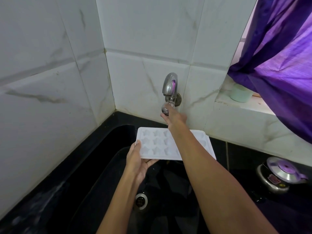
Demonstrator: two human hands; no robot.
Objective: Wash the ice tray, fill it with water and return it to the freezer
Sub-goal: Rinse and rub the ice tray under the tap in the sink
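A white ice tray [157,144] with star-shaped cells is held level over the black sink [104,166]. My left hand [137,159] grips its near left corner, thumb on top and fingers underneath. My right hand [174,118] reaches across the tray to the metal tap [170,86] on the tiled wall, its fingers closed around the tap's lower knob [165,110]. My right forearm hides part of the tray's right half. No water stream is visible from the spout.
The sink drain [141,200] lies below my left wrist. A steel-lidded pot [283,173] stands on the black counter at right. A purple curtain [278,53] hangs over a ledge with a pale green cup [240,95]. Tiled walls form a corner at the left.
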